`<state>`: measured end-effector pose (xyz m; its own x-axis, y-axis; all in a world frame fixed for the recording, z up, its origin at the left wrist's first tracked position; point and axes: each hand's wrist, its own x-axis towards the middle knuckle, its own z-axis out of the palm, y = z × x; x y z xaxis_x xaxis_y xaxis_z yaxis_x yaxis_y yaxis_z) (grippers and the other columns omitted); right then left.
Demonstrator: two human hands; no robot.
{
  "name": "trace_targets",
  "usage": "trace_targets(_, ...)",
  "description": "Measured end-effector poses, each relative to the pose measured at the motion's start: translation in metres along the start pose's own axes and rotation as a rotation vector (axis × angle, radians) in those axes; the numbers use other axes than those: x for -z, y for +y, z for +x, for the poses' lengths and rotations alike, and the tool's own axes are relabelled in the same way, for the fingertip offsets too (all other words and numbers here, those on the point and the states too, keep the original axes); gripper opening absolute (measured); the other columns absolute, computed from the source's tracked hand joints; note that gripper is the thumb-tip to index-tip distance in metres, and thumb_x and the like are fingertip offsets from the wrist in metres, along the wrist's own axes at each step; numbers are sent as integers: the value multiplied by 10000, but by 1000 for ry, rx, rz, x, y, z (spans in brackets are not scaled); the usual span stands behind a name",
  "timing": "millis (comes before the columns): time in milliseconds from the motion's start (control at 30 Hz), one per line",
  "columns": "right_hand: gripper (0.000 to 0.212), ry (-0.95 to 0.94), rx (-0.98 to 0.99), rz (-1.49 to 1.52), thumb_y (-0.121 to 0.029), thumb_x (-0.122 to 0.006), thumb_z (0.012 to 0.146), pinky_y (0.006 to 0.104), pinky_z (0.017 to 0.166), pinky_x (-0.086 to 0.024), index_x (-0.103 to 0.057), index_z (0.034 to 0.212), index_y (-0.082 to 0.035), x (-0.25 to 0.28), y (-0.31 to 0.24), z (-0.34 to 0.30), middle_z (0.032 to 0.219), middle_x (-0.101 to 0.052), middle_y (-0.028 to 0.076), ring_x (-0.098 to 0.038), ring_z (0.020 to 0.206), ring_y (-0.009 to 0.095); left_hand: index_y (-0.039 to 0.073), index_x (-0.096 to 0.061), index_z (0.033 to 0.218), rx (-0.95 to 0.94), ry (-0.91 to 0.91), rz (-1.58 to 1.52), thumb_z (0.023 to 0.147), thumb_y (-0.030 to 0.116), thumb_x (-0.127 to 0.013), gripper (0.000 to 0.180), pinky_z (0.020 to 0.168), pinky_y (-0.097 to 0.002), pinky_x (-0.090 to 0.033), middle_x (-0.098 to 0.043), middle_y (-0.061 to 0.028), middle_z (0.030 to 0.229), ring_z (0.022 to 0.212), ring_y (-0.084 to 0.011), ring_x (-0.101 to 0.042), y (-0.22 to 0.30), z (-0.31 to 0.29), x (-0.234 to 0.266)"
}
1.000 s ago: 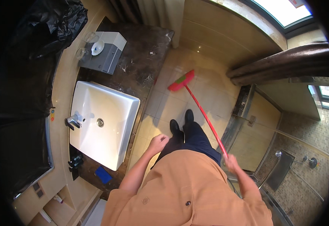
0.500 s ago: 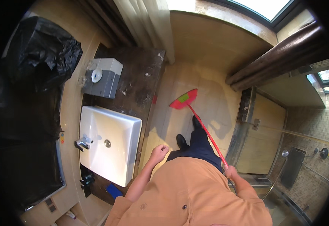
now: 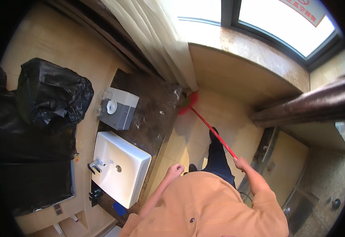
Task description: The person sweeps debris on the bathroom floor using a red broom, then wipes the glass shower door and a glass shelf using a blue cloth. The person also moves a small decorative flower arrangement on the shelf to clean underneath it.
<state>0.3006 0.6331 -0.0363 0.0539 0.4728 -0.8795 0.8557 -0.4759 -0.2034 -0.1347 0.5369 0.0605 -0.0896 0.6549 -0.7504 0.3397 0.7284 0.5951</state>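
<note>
Right hand (image 3: pixel 241 162) has a closed grip on the red broom (image 3: pixel 204 120), its head on the floor against the curtain (image 3: pixel 160 39); left hand (image 3: pixel 175 171) is an empty fist; bristles might snag the curtain hem

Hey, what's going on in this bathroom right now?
A person in an orange shirt is sweeping the tiled floor. Their right hand grips the handle of a red broom, whose head reaches the corner beside the curtain and the dark counter. Their left hand is loosely closed and holds nothing, near the white sink.
</note>
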Motion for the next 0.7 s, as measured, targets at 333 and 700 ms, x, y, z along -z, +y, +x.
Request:
trace_targets(333,458,-341,88,245,-385,-519,1051,402,400,-398,-564,803,-3,131,-218,87,589,-513,63,-492,431,203,-19,-716,1031,-99,161,-73,953,247,-655,284,790,-339,-547,-758,-105,929,856,-176,-704,111,40,-17)
trace_targets(700,211,-821,166,1058,-108,-592,900,285,478,-452,-536,1096,-158,253,-370,56,744,-603,46,-541,535,143,5,-727,1020,-46,251,-226,941,260,-668,273,765,-334,-554,-757,-109,905,823,-178,-704,86,70,-7)
